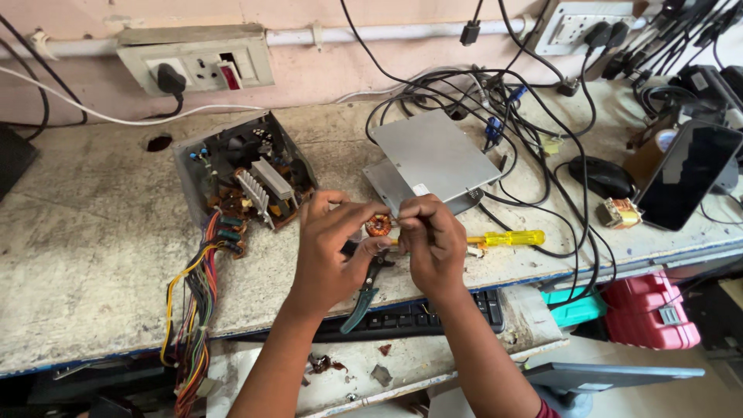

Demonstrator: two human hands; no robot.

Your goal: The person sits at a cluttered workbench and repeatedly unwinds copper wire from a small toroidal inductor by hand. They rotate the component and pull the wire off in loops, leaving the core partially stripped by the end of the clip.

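Here, pinched between left hand (pixel 329 248) and right hand (pixel 433 240) near desk's (pixel 93 232) front edge: copper coil (pixel 378 225), probably light, rigid; best gripped by rim.

Both hands (pixel 379 244) pinch a copper coil (pixel 378 225).

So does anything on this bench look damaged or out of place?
Yes. The opened power supply lies tilted with its coloured wire bundle spilling over the bench edge, and torn scraps litter the lower shelf.
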